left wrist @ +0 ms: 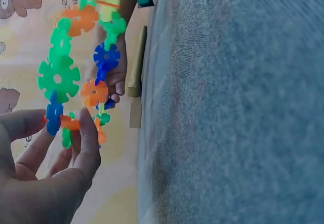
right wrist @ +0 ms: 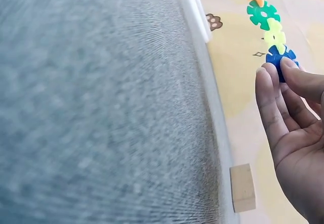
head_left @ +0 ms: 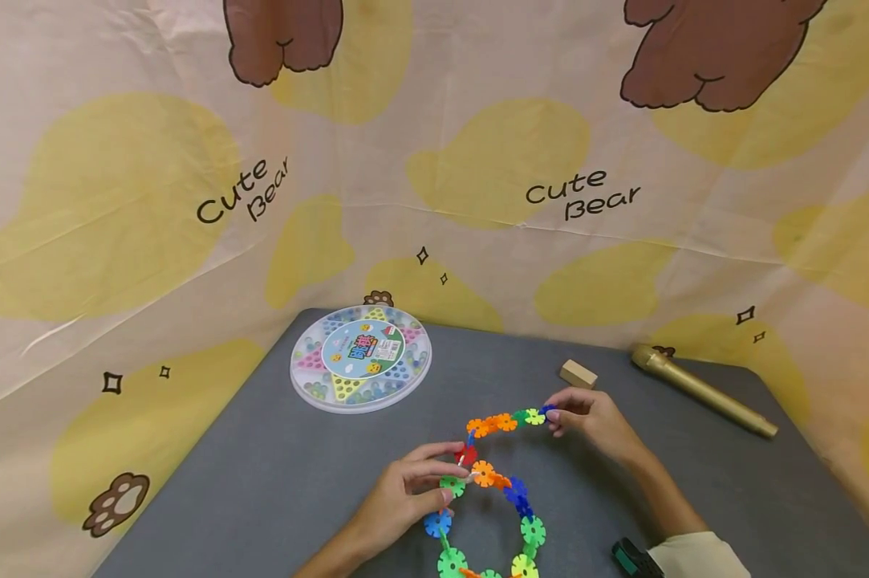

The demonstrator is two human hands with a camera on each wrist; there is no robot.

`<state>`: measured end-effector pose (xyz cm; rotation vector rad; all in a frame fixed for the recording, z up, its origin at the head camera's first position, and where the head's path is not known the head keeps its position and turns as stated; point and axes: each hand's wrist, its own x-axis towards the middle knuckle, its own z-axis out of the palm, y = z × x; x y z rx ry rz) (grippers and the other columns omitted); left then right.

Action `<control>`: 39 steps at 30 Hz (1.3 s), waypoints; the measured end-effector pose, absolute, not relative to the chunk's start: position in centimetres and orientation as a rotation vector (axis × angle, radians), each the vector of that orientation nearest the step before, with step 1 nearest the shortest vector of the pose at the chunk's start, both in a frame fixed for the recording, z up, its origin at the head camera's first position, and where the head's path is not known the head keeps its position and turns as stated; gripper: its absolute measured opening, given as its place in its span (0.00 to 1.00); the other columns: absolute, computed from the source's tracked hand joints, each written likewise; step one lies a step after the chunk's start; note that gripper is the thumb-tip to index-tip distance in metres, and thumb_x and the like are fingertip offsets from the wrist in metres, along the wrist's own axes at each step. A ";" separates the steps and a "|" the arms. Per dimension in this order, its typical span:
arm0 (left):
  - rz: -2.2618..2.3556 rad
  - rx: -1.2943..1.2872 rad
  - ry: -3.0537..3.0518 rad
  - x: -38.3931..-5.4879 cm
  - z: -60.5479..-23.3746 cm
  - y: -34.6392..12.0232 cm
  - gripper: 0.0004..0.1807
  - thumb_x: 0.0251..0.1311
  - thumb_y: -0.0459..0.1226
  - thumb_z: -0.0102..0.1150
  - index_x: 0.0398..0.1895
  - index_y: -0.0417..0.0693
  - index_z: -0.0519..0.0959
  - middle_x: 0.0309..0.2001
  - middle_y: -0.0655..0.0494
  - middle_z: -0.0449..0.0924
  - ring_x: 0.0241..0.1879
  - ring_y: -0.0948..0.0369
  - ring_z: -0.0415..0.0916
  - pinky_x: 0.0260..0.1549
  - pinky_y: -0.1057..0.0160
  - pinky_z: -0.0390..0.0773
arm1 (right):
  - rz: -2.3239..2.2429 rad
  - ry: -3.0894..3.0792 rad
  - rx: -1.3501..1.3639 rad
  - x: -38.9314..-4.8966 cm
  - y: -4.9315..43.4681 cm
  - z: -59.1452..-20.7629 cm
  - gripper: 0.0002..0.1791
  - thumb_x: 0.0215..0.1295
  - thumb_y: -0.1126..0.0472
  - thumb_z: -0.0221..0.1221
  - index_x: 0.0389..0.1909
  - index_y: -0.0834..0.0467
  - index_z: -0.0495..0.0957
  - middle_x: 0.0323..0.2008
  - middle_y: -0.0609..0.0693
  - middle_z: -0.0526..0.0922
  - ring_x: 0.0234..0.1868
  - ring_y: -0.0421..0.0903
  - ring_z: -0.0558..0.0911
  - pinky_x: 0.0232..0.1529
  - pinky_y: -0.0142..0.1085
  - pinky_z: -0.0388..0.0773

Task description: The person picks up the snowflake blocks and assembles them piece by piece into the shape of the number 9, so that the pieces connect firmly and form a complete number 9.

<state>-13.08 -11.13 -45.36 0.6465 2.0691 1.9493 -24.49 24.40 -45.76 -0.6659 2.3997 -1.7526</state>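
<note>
A chain of notched plastic snowflake discs (head_left: 533, 530) in several colours forms a loop, with a shorter tail branching off near a red disc (head_left: 466, 456). My left hand (head_left: 398, 494) grips the loop's left side; in the left wrist view its thumb and fingers pinch around a blue disc (left wrist: 54, 118) and an orange disc (left wrist: 70, 122). At the tail's far end, my right hand (head_left: 598, 425) pinches a dark blue disc (right wrist: 281, 62) between thumb and fingertips. Beside that disc sit a yellow-green disc (right wrist: 274, 33) and a green one (right wrist: 263, 14). The loop's bottom runs out of the head view.
A round Chinese checkers box (head_left: 362, 359) lies at the back left of the grey table (head_left: 261, 482). Beyond my right hand are a wooden block (head_left: 578, 374) and a gold microphone-shaped stick (head_left: 704, 391). A patterned curtain (head_left: 470, 160) hangs behind.
</note>
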 end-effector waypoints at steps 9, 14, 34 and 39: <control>2.112 0.707 1.883 -13.1 -44.8 -11.0 0.13 0.74 0.30 0.59 0.51 0.27 0.85 0.73 0.34 0.69 0.49 0.57 0.87 0.46 0.54 0.89 | -1.745 2.336 -0.661 -24.2 24.6 -46.4 0.10 0.74 0.68 0.64 0.48 0.72 0.82 0.38 0.70 0.85 0.35 0.46 0.88 0.40 0.43 0.89; 2.163 0.771 1.787 -13.0 -44.1 -11.0 0.18 0.72 0.24 0.42 0.48 0.23 0.83 0.74 0.30 0.65 0.47 0.62 0.82 0.49 0.50 0.88 | -1.745 2.289 -0.684 -24.0 24.4 -46.3 0.11 0.75 0.68 0.63 0.50 0.73 0.80 0.40 0.74 0.84 0.36 0.45 0.89 0.42 0.43 0.90; 2.223 1.010 1.879 -14.0 -42.4 -10.6 0.19 0.64 0.22 0.67 0.59 0.27 0.82 0.70 0.26 0.70 0.60 0.57 0.83 0.55 0.64 0.84 | -1.703 2.189 -0.683 -23.4 24.3 -46.3 0.14 0.77 0.66 0.62 0.54 0.73 0.79 0.39 0.69 0.85 0.35 0.48 0.89 0.43 0.45 0.90; 2.245 0.934 1.907 -14.6 -41.2 -10.8 0.22 0.64 0.26 0.70 0.62 0.30 0.81 0.65 0.38 0.80 0.54 0.58 0.86 0.52 0.62 0.86 | -1.587 2.189 -0.678 -23.0 24.1 -46.2 0.13 0.76 0.67 0.62 0.55 0.70 0.81 0.40 0.61 0.86 0.37 0.46 0.88 0.44 0.40 0.88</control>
